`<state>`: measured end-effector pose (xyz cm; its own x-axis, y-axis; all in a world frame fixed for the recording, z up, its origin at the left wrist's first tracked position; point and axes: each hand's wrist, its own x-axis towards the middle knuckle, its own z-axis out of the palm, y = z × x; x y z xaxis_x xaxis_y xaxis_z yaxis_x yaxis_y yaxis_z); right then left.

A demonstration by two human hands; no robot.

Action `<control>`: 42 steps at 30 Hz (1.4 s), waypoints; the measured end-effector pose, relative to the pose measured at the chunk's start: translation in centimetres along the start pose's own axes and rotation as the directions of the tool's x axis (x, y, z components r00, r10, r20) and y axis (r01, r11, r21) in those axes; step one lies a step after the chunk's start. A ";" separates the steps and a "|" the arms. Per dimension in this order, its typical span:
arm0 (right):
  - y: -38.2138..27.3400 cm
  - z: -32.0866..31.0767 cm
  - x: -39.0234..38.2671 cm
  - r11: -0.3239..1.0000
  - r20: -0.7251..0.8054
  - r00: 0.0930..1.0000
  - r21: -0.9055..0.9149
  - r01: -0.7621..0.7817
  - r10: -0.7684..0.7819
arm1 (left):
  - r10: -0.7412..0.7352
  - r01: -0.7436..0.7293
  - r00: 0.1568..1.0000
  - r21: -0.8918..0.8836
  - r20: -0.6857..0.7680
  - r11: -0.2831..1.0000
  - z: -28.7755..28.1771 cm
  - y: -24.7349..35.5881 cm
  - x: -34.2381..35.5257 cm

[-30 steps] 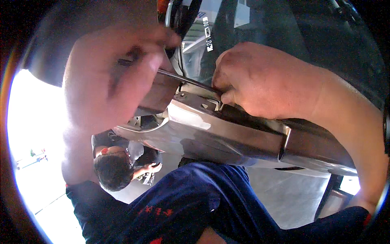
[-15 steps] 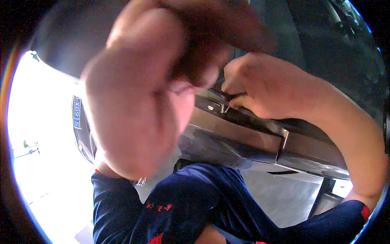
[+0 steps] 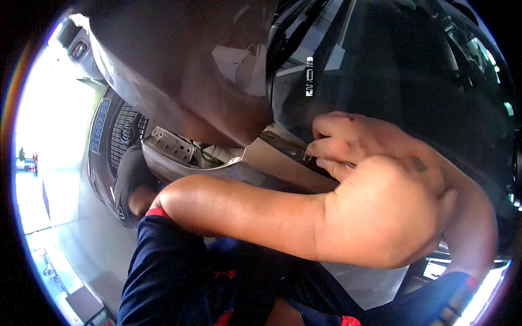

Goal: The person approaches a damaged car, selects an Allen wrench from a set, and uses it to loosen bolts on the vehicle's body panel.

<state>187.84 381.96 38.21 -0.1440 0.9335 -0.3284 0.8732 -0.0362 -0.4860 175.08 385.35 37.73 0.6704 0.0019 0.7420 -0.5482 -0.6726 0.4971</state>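
Observation:
My left arm reaches across from the lower left, and my left hand is curled into a fist in front of my right wrist. Its fingers face away, so whatever they hold is hidden. My right hand comes round from the right with its fingertips pinched at the edge of a brownish car body panel. A small bright bit shows at those fingertips, too small to name. Beside them lies a dark glossy car panel with silver lettering.
A large dark brown curved panel hangs over the upper left. Below it is a perforated metal bracket in the car body. Another car with a grille and blue plate stands at the left, a dark-clad leg in front of it.
My left hand has dropped from high in front of the view to the right, now crossing before my right wrist. My right hand stays pinched near the panel edge. The view has shifted.

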 end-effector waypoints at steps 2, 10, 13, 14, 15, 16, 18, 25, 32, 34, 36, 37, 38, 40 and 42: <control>0.3 -0.1 -0.3 0.994 0.031 0.998 0.093 -0.051 0.048 | 0.012 -0.013 1.000 -0.041 -0.015 0.999 1.1 0.4 0.6; 0.6 -0.7 -1.5 0.907 -0.011 0.958 -0.326 0.267 -0.286 | 0.043 -0.048 0.986 -0.025 -0.159 0.999 4.7 1.4 0.5; 1.1 -0.6 -1.6 0.895 0.004 0.952 -0.340 0.288 -0.305 | 0.063 -0.074 0.984 -0.059 -0.169 0.996 5.1 1.3 0.6; 1.3 -0.6 -1.5 0.881 0.004 0.941 -0.349 0.318 -0.338 | 0.063 -0.080 0.984 -0.094 -0.168 0.992 5.1 1.2 0.5; 1.5 -0.4 -1.5 0.881 0.002 0.939 -0.346 0.324 -0.344 | 0.061 -0.076 0.985 -0.089 -0.164 0.993 5.1 1.1 0.4; 1.6 -0.2 -1.7 0.872 -0.012 0.938 -0.372 0.318 -0.346 | 0.058 -0.098 0.982 -0.219 -0.182 0.971 4.9 1.1 0.3; 1.5 0.0 -1.9 0.861 -0.028 0.933 -0.395 0.319 -0.358 | 0.040 -0.108 0.981 -0.356 -0.191 0.928 4.2 1.4 0.1; 1.1 -1.2 -3.1 0.889 0.005 0.986 -0.433 0.151 -0.165 | 0.042 -0.270 0.905 -0.497 -0.422 0.825 2.6 0.2 2.0; 2.5 -0.2 -1.3 0.951 -0.195 0.951 -0.245 0.188 -0.238 | -0.340 0.073 0.937 -0.904 -0.082 0.420 -7.7 -5.1 1.0; 1.7 -0.2 -0.4 0.981 -0.216 0.961 -0.130 0.147 -0.173 | -0.419 0.271 0.895 -0.934 0.156 0.232 -9.2 -6.5 -0.4; -0.2 -1.9 0.4 0.997 -0.011 0.999 -0.060 -0.046 0.046 | -0.463 -0.025 0.883 -0.991 -0.083 0.131 -9.0 -8.2 -2.4; -1.0 -2.9 0.6 0.974 0.214 0.951 -0.089 -0.211 0.225 | -0.480 -0.126 0.863 -0.987 -0.160 0.103 -9.3 -8.6 -2.6; -0.1 -1.5 0.1 0.985 -0.010 0.997 -0.150 -0.081 0.081 | -0.420 -0.001 0.904 -0.982 -0.081 0.188 -10.6 -9.0 -2.3; -0.3 -2.1 0.4 0.989 0.035 0.995 -0.121 -0.087 0.092 | -0.409 0.060 0.912 -0.974 -0.037 0.220 -11.1 -8.7 -1.9; -0.8 -2.4 1.0 0.991 0.085 0.992 -0.102 -0.084 0.093 | -0.421 0.088 0.907 -0.968 -0.020 0.234 -11.7 -8.5 -1.5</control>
<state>188.07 383.79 40.23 -0.1011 0.8922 -0.4403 0.9251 -0.0785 -0.3716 172.89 399.72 37.66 0.8289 0.2998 0.4724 -0.5538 0.5589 0.6172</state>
